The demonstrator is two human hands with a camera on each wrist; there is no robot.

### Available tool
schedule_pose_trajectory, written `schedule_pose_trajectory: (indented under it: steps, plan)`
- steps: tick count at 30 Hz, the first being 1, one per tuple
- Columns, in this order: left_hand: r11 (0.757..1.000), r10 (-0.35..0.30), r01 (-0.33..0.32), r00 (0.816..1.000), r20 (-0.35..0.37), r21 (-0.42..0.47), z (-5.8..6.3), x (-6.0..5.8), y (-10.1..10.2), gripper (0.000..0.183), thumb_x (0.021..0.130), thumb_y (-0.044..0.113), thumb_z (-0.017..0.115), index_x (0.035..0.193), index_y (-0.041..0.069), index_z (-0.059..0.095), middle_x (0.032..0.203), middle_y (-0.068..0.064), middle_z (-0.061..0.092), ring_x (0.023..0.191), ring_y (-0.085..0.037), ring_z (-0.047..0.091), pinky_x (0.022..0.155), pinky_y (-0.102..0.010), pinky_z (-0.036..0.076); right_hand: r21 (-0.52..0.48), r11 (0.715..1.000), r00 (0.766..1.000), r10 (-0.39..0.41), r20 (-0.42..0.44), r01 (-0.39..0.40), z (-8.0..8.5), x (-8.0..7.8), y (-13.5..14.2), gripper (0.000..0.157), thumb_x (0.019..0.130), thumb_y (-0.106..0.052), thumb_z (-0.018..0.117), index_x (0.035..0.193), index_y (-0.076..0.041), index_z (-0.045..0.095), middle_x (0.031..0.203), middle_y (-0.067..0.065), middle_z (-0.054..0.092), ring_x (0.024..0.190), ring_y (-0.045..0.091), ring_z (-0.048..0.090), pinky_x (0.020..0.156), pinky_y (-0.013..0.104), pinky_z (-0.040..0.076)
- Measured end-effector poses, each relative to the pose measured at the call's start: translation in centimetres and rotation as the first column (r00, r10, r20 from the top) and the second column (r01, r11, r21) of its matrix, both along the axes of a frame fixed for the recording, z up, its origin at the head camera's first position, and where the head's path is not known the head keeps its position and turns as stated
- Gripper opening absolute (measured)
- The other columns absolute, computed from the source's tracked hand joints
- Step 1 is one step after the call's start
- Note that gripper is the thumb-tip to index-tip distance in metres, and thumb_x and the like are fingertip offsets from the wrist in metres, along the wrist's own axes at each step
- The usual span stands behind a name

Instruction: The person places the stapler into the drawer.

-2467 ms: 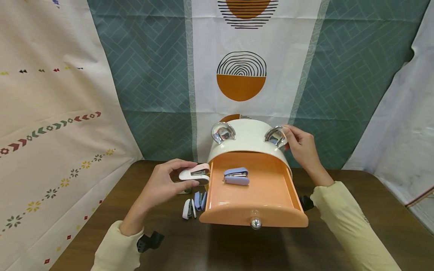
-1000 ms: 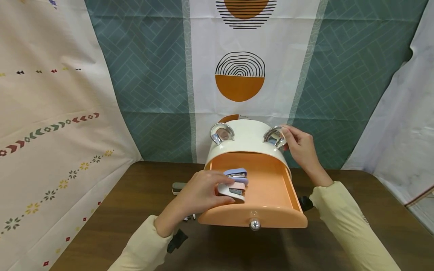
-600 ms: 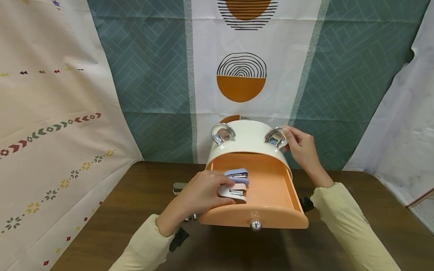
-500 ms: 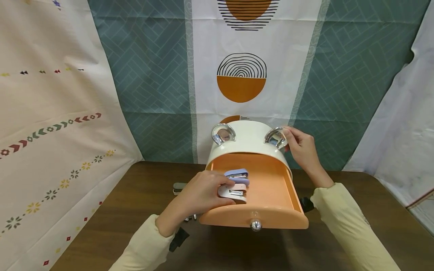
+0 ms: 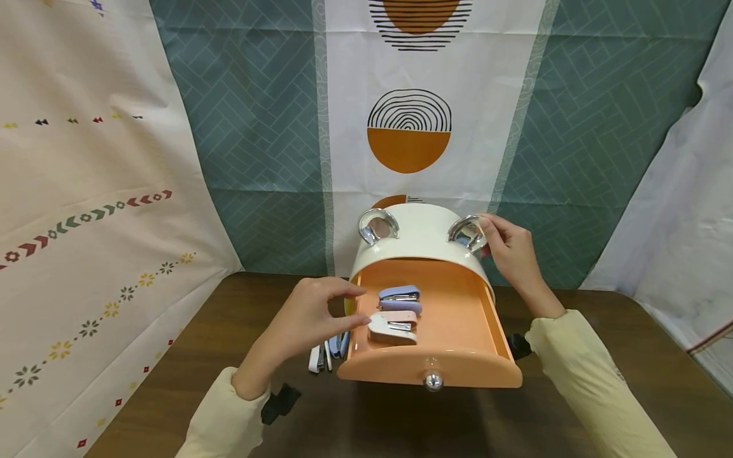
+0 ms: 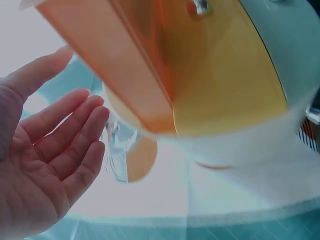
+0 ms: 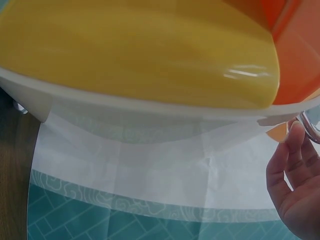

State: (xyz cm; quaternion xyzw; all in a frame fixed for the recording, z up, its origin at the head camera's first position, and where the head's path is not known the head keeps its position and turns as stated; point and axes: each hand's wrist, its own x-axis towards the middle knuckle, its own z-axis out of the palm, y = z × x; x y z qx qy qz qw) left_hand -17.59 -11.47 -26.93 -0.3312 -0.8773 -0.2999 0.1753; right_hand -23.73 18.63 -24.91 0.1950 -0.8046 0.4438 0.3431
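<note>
My left hand (image 5: 306, 318) is at the left side of an orange drawer (image 5: 452, 318), thumb and fingers apart with nothing between them. Close by its thumb tip, a pink and white stapler (image 5: 392, 328) lies inside the drawer. Behind that stapler is a blue-purple one (image 5: 399, 299). The drawer is pulled out of a cream cabinet (image 5: 420, 226) with two round chrome ears. My right hand (image 5: 512, 254) pinches the right chrome ear (image 5: 468, 233) between thumb and fingers. In the left wrist view the left palm (image 6: 35, 190) shows bare.
On the brown table (image 5: 229, 331), a white stapler (image 5: 315, 360) and a blue stapler (image 5: 338, 345) lie left of the drawer, partly hidden. A silver knob (image 5: 433, 381) sticks out from the drawer front. A patterned cloth (image 5: 258, 127) hangs behind the cabinet.
My left hand carried the pink and white stapler rightward into the drawer, let go of it, then drew back to the left. The right hand has stayed on the chrome ear.
</note>
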Motion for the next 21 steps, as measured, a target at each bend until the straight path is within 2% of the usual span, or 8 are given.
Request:
schedule_pose_trajectory:
  steps: [3,7,10,16,21]
  plan:
    - [0.997,0.046,-0.047,0.999,0.016,0.054,-0.6,-0.2,-1.4,0.036,0.07,0.021,0.079,0.102,0.007,0.069,0.096,-0.001,0.068,0.089,-0.017,0.063,0.075,-0.03,0.05,-0.001,1.0,1.0,0.004,-0.004,-0.004,0.0,0.0,0.0,0.024,0.092,-0.002,0.049,0.107,0.012,0.06,0.065,0.025,0.057,0.046,-0.001,0.047,0.05,0.015,0.042]
    - [0.99,0.092,-0.097,0.995,0.05,0.105,-1.9,-0.8,-3.2,0.035,0.07,0.02,0.078,0.102,0.008,0.069,0.096,-0.001,0.068,0.089,-0.016,0.064,0.075,-0.033,0.05,-0.015,1.0,1.0,0.017,-0.008,-0.017,0.0,-0.1,0.1,0.024,0.092,-0.003,0.049,0.106,0.012,0.061,0.063,0.021,0.057,0.045,0.0,0.047,0.049,0.015,0.042]
    - [0.981,0.133,-0.144,0.987,0.085,0.132,-3.3,-1.6,-4.5,0.034,0.07,0.019,0.078,0.101,0.008,0.069,0.096,-0.001,0.069,0.086,-0.015,0.064,0.073,-0.032,0.051,-0.025,0.999,1.0,0.027,-0.009,-0.027,0.0,-0.1,0.2,0.023,0.092,-0.003,0.049,0.106,0.012,0.061,0.061,0.018,0.056,0.044,0.005,0.049,0.049,0.015,0.041]
    - [0.955,0.204,-0.231,0.967,0.153,0.185,-6.2,-3.5,-7.0,0.034,0.071,0.015,0.078,0.102,0.005,0.068,0.097,-0.008,0.068,0.087,-0.02,0.064,0.076,-0.04,0.05,-0.02,0.999,1.0,0.027,-0.007,-0.027,-0.1,-0.2,0.3,0.024,0.092,-0.004,0.049,0.106,0.012,0.061,0.061,0.02,0.056,0.044,0.008,0.049,0.049,0.013,0.041]
    - [0.937,0.236,-0.284,0.944,0.231,0.202,-8.1,-4.9,-8.6,0.037,0.073,0.019,0.076,0.105,0.003,0.066,0.102,-0.012,0.067,0.093,-0.026,0.063,0.08,-0.045,0.048,-0.017,1.0,1.0,0.021,-0.002,-0.021,-0.1,-0.2,0.2,0.025,0.092,-0.005,0.049,0.107,0.012,0.061,0.063,0.02,0.057,0.045,0.009,0.05,0.049,0.013,0.041]
